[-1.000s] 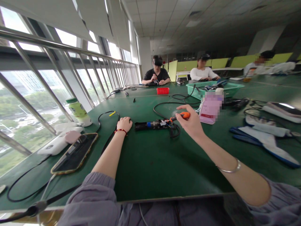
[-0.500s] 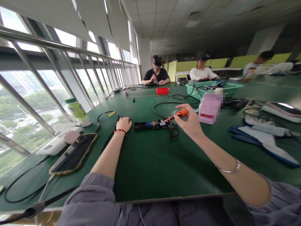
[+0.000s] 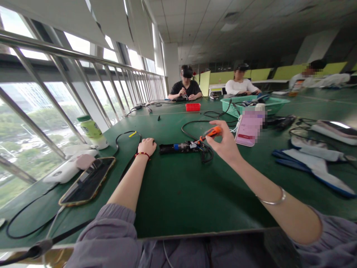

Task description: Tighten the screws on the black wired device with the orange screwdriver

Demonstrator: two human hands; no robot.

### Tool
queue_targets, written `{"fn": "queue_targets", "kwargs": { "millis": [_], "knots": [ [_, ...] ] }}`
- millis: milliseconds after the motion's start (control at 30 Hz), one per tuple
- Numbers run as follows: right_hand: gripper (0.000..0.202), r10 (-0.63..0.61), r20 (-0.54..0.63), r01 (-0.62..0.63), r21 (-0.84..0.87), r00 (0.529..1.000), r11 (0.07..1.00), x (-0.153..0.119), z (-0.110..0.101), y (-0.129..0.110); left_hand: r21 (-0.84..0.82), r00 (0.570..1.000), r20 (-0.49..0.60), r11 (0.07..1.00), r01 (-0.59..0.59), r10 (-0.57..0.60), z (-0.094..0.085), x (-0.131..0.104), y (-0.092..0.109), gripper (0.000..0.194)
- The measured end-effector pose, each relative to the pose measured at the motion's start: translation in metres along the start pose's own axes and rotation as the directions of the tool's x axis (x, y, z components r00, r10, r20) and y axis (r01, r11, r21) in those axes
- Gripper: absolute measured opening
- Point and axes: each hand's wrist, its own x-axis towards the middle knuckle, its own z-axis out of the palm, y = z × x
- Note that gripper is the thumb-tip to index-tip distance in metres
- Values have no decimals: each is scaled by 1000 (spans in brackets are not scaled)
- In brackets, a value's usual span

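Note:
My right hand pinches a screwdriver by its orange and black handle. The screwdriver's shaft points down to the left, its tip at the exposed end of a black cylindrical device. That device lies on the green table, with a blue band, a metallic section, wires and a black cord at its right end. To its left, apart from it, my left hand rests on the table with its fingers curled down. A small dark bit shows at those fingertips; what it is, I cannot make out.
A green-capped bottle, a phone and a white device stand or lie at left. On the right are a pink-screened phone, gloves and a green basket. Beyond a red box sit several people.
My right hand and the screwdriver handle have shifted very slightly, the hand a little to the left. My left hand and the black device stay in place.

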Motion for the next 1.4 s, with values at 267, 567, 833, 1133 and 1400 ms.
{"fn": "queue_targets", "kwargs": {
  "millis": [267, 567, 833, 1133, 1400],
  "knots": [
    [19, 107, 92, -98, -101, 990, 990, -2, -1, -4, 8, 1000, 12, 1000, 4, -4, 0, 0, 0, 40],
    [26, 141, 55, -131, -157, 988, 979, 0, -3, -4, 5, 1000, 15, 1000, 7, -7, -2, -2, 2, 40],
    [46, 78, 26, -77, -54, 997, 996, 0, -3, -3, -1, 1000, 9, 1000, 3, -3, 1, 0, 0, 40],
    [24, 66, 69, -60, -86, 995, 995, 0, -3, -4, 8, 1000, 17, 1000, 4, -5, 0, 0, 0, 41],
    [22, 120, 63, -111, -125, 991, 986, -1, -2, -3, 20, 1000, 19, 1000, 7, -8, 1, 0, 1, 41]
  ]
}}
